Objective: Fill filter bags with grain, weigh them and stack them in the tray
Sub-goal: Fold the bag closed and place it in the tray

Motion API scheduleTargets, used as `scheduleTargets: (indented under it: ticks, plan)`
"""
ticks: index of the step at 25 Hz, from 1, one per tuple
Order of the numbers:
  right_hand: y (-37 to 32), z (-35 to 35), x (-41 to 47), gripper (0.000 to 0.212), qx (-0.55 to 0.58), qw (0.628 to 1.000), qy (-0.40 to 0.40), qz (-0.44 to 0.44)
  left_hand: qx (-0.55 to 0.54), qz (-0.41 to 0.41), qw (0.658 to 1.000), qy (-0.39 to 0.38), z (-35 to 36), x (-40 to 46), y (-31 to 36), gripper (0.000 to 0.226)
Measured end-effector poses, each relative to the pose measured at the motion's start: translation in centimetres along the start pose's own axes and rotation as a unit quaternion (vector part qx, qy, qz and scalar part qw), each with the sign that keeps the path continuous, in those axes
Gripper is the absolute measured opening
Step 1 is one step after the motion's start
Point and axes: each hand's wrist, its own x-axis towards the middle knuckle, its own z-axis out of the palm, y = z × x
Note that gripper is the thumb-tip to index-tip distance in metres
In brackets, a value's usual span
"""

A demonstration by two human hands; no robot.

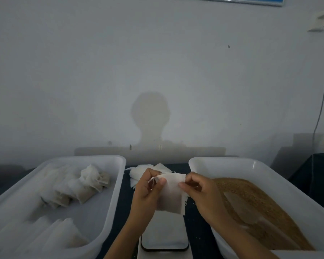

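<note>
Nearest me the flat scale (pixel 165 238) sits bare while, just above it, the left hand (pixel 148 191) and right hand (pixel 200 191) each pinch a top corner of a limp, papery filter bag (pixel 171 193); I judge she is opening its mouth, unfilled. Next comes scooping coarse brown grain (pixel 266 208) from the right tub (pixel 281 176); filled pouches lie in the glossy white tray (pixel 112 184) at left, spare bags (pixel 138 171) beyond.

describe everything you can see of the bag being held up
The bag is a flat, white, roughly square pouch of thin, slightly translucent filter material. It looks empty and limp, with no bulge. It hangs upright above the scale, between the two trays. The left hand pinches its top left corner, and the right hand pinches its top right edge. Nothing else touches it.
</note>
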Motion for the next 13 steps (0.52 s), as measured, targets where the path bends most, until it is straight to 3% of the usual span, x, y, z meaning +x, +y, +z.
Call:
scheduleTargets:
  ticks: [2,8,13]
  plan:
    - [0.5,1.2,0.2,0.037,-0.024,1.0,-0.004,-0.008,0.044,0.004,0.999,-0.01,-1.2,-0.1,-1.0,0.006]
    - [3.5,5.2,-0.6,0.035,-0.027,0.997,0.037,0.055,0.107,-0.025,0.994,0.003,-2.3,-1.2,-4.7,0.01]
    - [6.1,7.1,-1.5,0.027,0.0,0.994,0.064,0.088,0.083,-0.055,0.994,0.045,-1.5,-2.1,-7.0,0.011]
